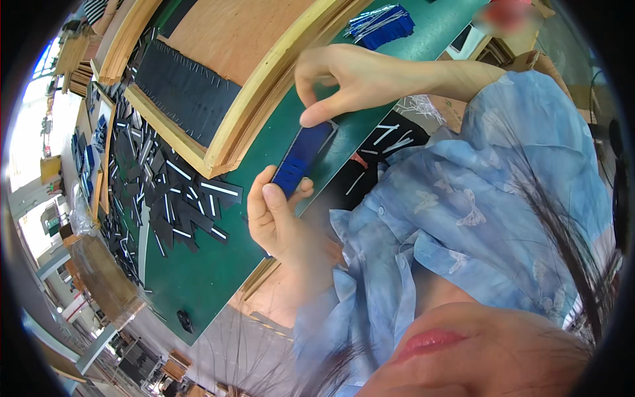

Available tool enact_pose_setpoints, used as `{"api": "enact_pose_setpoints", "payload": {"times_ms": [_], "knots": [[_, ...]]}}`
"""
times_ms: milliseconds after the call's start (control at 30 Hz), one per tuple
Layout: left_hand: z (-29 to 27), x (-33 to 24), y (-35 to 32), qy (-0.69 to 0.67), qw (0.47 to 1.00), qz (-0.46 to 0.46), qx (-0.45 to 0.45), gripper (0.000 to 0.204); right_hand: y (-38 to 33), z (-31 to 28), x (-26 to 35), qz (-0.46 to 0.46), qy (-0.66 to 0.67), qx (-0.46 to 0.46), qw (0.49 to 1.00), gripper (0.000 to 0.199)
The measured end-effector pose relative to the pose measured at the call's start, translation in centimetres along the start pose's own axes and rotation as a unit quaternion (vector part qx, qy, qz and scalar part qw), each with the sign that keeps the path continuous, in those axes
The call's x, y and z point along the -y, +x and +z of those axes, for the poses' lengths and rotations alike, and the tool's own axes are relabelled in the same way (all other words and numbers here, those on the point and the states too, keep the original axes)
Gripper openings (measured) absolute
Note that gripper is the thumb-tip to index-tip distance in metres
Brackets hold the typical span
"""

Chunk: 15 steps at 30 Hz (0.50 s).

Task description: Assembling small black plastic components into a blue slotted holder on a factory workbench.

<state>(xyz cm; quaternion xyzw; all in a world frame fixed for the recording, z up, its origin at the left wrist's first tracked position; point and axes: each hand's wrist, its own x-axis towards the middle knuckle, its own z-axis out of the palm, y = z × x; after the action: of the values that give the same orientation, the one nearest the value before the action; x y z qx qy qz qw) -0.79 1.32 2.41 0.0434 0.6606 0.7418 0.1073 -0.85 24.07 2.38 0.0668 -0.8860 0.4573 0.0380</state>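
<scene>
A flat, glossy dark-blue rectangular piece [301, 155] is held tilted over the near edge of the green table, and a thin dark strip shows along its edge. My left hand [281, 215] grips its lower end, thumb on the face and fingers curled behind. At the upper end, my right hand [344, 79] has thumb and index finger bent toward each other in a pinch, the thumb tip on the piece's corner. What lies between those fingertips is partly hidden.
Black flat pieces with white strips [165, 192] lie heaped on the green table [198, 284]. Beside them stands a wooden frame [245, 119] holding a row of dark pieces [188, 92]. A stack of blue pieces [380, 26] lies at the far right. A small black object [184, 321] sits near the table's corner.
</scene>
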Motion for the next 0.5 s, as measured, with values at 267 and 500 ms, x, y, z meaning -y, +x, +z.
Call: {"api": "enact_pose_setpoints", "payload": {"times_ms": [267,500], "knots": [[-1.7,-0.3,2.1,0.143,0.989,0.049,-0.005,0.021,1.3,-1.0,1.7,0.040,0.267,0.057,0.961,0.018],[-0.8,0.3,5.3,-0.120,0.966,-0.071,0.220,0.044,4.4,0.8,2.8,-0.174,0.263,0.061,0.947,0.037]]}}
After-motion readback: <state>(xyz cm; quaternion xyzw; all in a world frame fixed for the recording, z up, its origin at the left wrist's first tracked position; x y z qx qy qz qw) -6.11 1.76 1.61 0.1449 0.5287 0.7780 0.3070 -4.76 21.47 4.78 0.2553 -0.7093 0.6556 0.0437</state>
